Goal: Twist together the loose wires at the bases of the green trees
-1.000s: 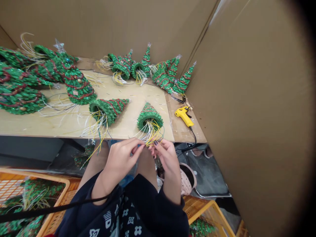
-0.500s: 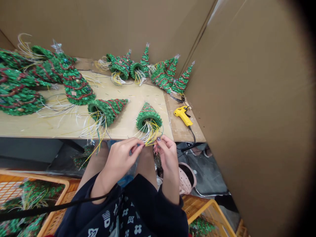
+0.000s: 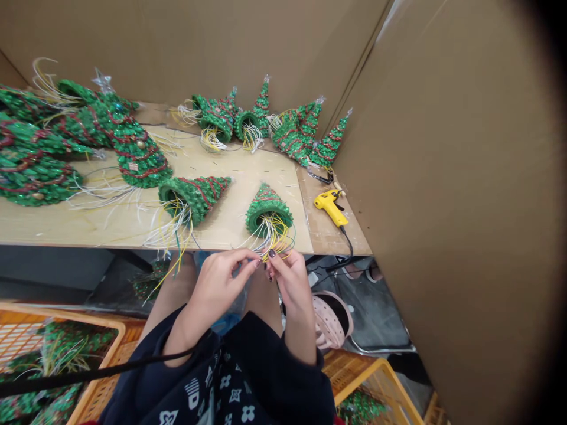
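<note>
Your left hand (image 3: 217, 292) and your right hand (image 3: 287, 283) are close together just in front of the desk (image 3: 266, 177) edge, above your lap. The fingers (image 3: 250, 257) of both hands are nearly closed in small pinches, and they seem to hold the thin wires (image 3: 274, 242), white and yellow, that come out from the open base of the small green tree ornament (image 3: 268, 203). How many wires are in each pinch I cannot tell, because your fingertips cover them.

This ornament lies on its side near the desk edge, with its base turned to you. A second tree ornament (image 3: 195, 198) lies just to the left, and its loose wires (image 3: 177, 254) hang over the edge near your left hand.

Please be careful here. If you pull too strongly, the wires may come loose from the base, or the ornament may slide off the edge. The two bunches of wires are near each other, so they can tangle if your hand catches them. The yellow glue gun (image 3: 330, 206) is to the right, and its black cord (image 3: 348, 254) goes over the edge, so a wide arm movement could catch it.
</note>
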The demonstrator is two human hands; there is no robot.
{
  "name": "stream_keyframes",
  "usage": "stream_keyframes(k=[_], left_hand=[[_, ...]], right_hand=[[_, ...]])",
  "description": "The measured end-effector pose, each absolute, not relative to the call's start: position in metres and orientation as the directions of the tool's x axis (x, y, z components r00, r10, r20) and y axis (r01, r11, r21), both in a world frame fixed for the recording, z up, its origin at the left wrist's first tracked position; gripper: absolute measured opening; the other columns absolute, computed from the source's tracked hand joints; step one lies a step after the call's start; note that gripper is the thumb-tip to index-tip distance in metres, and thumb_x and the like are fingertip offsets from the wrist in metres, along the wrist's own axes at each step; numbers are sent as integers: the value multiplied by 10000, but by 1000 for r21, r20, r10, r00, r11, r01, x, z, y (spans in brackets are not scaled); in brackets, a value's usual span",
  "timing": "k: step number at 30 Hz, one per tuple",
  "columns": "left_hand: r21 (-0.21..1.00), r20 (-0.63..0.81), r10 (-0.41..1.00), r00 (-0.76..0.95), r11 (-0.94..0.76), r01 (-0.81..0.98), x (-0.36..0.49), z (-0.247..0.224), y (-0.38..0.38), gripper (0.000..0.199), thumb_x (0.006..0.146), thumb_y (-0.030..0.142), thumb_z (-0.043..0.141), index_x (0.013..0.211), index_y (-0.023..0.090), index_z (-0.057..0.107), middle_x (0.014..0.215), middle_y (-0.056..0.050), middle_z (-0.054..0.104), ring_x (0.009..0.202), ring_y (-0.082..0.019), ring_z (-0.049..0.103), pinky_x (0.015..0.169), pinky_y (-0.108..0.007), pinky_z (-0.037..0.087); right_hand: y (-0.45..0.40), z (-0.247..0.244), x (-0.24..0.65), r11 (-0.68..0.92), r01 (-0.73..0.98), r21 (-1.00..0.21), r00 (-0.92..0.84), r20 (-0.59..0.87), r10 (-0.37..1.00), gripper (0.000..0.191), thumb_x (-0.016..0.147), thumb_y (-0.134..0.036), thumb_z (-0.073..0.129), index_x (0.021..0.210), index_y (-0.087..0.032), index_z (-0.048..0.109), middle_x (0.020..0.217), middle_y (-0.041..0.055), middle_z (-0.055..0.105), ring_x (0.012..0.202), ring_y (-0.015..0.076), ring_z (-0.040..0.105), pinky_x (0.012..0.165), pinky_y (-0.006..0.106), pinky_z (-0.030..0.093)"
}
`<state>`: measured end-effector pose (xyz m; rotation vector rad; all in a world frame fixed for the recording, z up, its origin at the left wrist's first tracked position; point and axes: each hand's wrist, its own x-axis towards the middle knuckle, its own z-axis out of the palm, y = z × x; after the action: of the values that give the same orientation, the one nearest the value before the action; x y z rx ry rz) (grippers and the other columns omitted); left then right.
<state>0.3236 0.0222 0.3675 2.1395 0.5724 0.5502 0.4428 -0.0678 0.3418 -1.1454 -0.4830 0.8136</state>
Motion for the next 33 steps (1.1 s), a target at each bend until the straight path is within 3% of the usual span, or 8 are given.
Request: stream_keyframes(k=[4,9,14,17,23,26,30,33], left_hand=[[848,130,525,841,-498,181,323,367,24,278,908,300,451,816,182,685,697,8,648,624,-123,537,607,-222,369],[920,70,522,850,-363,148,326,360,23,344,895,304,444,619,148,575,519,42,452,506,-89,385,504,-208,281],[987,-1,544,839,-132,87,332,350,21,232,845,308,521,773,137,659,700,-10,631,604,-109,507,569,-202,374],[993,-21,562,827,-88,85,334,345,20,235,827,323,549,814,131,684,671,-21,637,627,-130,549,578,-210,404],[910,129,610,782,-387,151,333,350,17,210,845,268,522,810,146,690,647,-11,662,528,-108,538,505,-198,382],[743,317,556,768,-649,164,333,353,14,173,847,182,512,804,156,678,636,1,667,499,-100,539,506,-201,384],[413,542,377,752,-898,152,333,349,11,184,878,155,481,830,142,659,773,-51,707,638,-158,636,575,-244,444],[371,575,333,747,-920,125,333,345,11,209,903,174,459,871,142,663,810,-57,719,683,-172,663,600,-259,476]], right_hand=[[-69,341,444,194,-332,-923,612,-54,789,190,704,-340,725,794,-184,665,607,-29,556,473,61,408,465,198,346],[-68,337,445,207,-346,-915,593,-42,804,223,697,-357,736,809,-181,655,636,-22,573,496,67,428,469,195,348],[-70,334,448,210,-353,-912,600,-49,799,216,696,-337,737,821,-179,657,680,-15,596,512,67,450,470,193,353],[-71,335,447,209,-335,-919,622,-49,781,222,693,-334,737,825,-175,656,702,-10,605,524,70,464,472,193,360],[-73,341,444,153,-158,-976,728,-11,686,218,698,-339,722,757,-153,625,594,-32,564,480,68,442,462,196,358],[-73,341,444,138,-131,-982,740,-4,672,220,692,-332,722,703,-148,600,550,-41,550,460,65,437,457,195,356],[-74,339,445,148,-175,-973,765,-40,642,240,682,-316,726,628,-150,561,485,-56,514,427,57,418,445,191,340],[-75,338,447,186,-238,-953,754,-60,655,241,676,-302,725,597,-153,554,487,-46,533,428,59,435,449,195,344]])
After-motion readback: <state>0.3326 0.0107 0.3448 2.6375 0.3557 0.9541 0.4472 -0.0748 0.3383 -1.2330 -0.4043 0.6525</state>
